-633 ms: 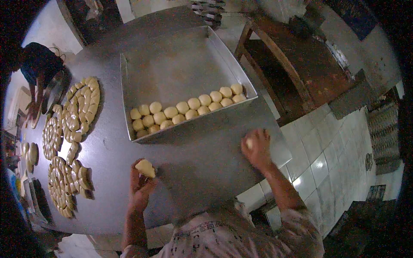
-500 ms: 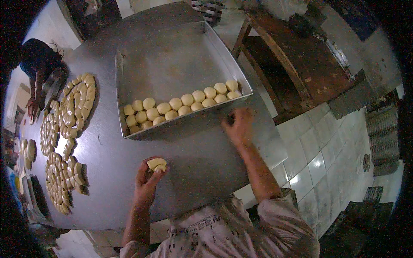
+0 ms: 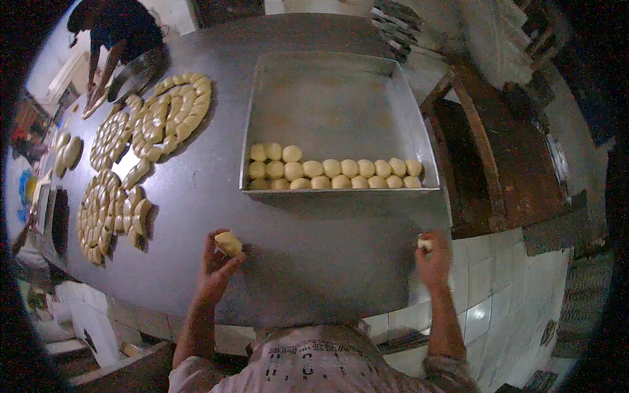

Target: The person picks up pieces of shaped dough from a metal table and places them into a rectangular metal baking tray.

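Pale floor tiles [image 3: 481, 314] show past the right edge of a grey bench [image 3: 321, 262]. Toward its near edge, the left hand [image 3: 218, 267] grips a chunk of dough [image 3: 228, 243] between thumb and fingers; at the near right corner, the right hand [image 3: 434, 261] curls its fingers around a small lump of dough [image 3: 425, 244]. Beyond them, by the bench's right edge, stands a rectangular metal tray [image 3: 341, 105] with two rows of round dough balls [image 3: 331, 168] along its near wall and three more behind, toward its left side. Coils of cut dough [image 3: 95, 206] lie toward the left edge, with plump dough logs [image 3: 73, 152] farther out. At the far left corner, a co-worker [image 3: 128, 33] bends over a dough strip [image 3: 95, 107].
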`<action>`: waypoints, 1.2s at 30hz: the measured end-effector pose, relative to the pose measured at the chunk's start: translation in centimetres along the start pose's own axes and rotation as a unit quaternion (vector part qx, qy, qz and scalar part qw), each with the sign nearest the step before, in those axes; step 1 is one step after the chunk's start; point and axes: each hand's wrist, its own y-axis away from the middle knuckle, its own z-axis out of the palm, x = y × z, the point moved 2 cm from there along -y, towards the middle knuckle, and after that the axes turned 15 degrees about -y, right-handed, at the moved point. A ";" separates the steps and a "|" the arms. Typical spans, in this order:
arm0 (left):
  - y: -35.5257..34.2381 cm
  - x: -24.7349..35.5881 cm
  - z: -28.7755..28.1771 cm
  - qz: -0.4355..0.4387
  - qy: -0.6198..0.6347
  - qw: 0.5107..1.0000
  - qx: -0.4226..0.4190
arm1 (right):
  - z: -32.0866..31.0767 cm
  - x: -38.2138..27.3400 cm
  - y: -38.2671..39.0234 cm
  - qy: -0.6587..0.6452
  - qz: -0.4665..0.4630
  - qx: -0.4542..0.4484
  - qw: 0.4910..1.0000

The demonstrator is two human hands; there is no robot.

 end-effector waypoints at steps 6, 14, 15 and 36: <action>-1.3 -5.7 -4.1 0.036 -0.092 0.995 0.025 | 5.7 -15.8 -13.5 -0.384 -0.094 0.203 0.896; -0.5 -5.8 -5.7 -0.025 0.139 0.976 -0.167 | 17.3 -23.1 -7.4 -0.298 -0.161 -0.097 0.936; -0.4 -6.1 -4.6 -0.023 0.104 0.970 -0.220 | 18.0 -25.4 -3.6 -0.233 -0.209 -0.186 0.931; -6.8 -9.1 -24.7 -0.009 -0.473 0.818 0.328 | 8.2 -3.7 1.1 0.138 -0.048 0.038 0.989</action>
